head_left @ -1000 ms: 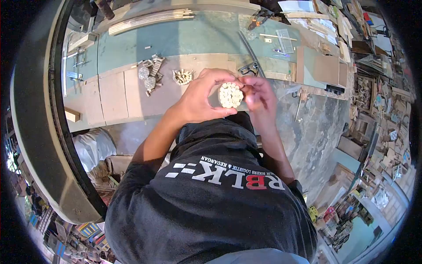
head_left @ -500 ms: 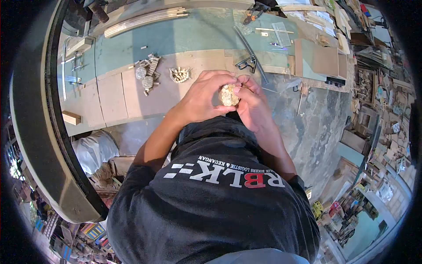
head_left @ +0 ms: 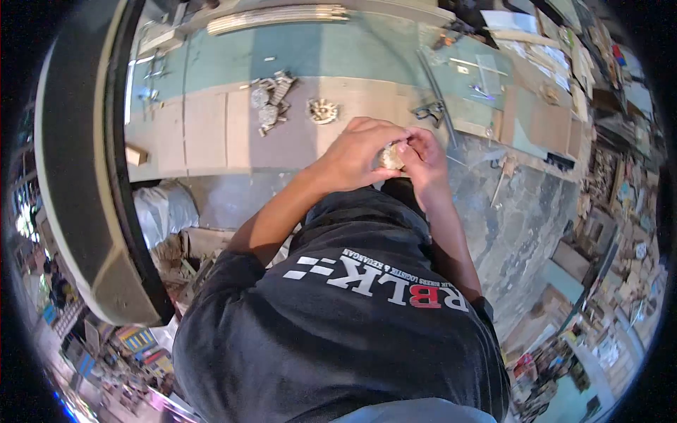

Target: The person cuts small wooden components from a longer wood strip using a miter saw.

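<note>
Between my two hands is a small round cluster of pale wooden pieces [head_left: 391, 156], held just above my waist by the bench's near edge. My left hand [head_left: 358, 155] curves around its left side, fingers over the top and thumb beneath. My right hand [head_left: 426, 163] closes on it from the right, its thumb and fingers pressed to the surface and hiding part of it. Farther back on the bench lie a shallow round holder of short wooden pegs [head_left: 323, 111] and a loose heap of round clusters and wooden pieces [head_left: 271, 106].
Long wooden dowels [head_left: 278, 17] lie along the bench's far side. A metal ruler [head_left: 436, 92] with a dark square head rests right of centre. Cardboard panels [head_left: 539, 123] stand at the right. A wood block [head_left: 136, 154] sits near the left edge, beside a large dark beam [head_left: 81, 162].
The whole view has shifted, so the bench items sit farther right. Both hands keep hold of the cluster, and my fingers now cover more of it.
</note>
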Available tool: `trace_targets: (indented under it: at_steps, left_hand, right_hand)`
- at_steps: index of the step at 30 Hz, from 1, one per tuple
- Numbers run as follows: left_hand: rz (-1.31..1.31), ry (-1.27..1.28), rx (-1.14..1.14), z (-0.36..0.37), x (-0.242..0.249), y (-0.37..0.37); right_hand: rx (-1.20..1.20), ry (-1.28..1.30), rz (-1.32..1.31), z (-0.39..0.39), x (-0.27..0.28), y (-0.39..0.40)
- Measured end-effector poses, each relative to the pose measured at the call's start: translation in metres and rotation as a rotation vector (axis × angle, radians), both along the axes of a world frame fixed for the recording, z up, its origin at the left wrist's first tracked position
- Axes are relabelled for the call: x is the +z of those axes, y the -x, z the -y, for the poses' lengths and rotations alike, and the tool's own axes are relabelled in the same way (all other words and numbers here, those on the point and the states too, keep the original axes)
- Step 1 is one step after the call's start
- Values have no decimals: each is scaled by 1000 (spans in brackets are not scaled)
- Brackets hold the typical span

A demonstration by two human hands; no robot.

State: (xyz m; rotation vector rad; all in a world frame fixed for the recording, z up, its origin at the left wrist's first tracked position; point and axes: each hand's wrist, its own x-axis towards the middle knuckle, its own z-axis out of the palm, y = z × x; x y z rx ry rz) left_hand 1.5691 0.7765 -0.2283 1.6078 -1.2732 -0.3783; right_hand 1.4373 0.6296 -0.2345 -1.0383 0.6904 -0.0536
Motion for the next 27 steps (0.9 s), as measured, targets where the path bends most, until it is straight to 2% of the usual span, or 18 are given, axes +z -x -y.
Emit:
trace_targets:
  at_steps: [2, 4, 6, 8, 10, 13, 14, 16, 18, 19, 24, 26, 27]
  left_hand:
    - [36, -100, 83, -1, -15, 5]
    - [59, -155, 131, -1, -30, 12]
    - [55, -159, 138, -3, -46, 19]
    - [86, -180, 141, -4, -53, 24]
    - [4, -343, 166, -5, -57, 29]
    - [-58, -438, 187, -7, -58, 31]
    - [-60, -437, 190, -8, -64, 31]
    - [29, -242, 265, -10, -77, 30]
    - [25, -308, 299, -19, -84, 29]
    - [22, -374, 332, -25, -85, 25]
    - [-89, -355, 372, -61, -97, -12]
    - [-226, -379, 662, -84, -118, -30]
    - [-186, -355, 771, -96, -129, -43]
  right_hand:
    - [82, 343, 82, -3, -13, -1]
    - [103, 277, 5, -9, -21, -2]
    - [305, 695, -140, -6, -48, 4]
    - [342, 709, -189, -5, -62, 3]
    - [377, 723, -239, -4, -69, 0]
    - [395, 691, -269, -8, -71, -4]
    - [420, 762, -275, -9, -70, -8]
    - [447, 836, -280, -6, -76, -14]
    - [512, 1083, -292, 0, -99, -16]
    - [511, 1083, -289, 2, -108, -18]
    - [511, 1264, -166, 8, -129, -33]
    - [450, 1184, -159, 7, -129, -40]
    - [389, 1107, -157, 5, -129, -42]
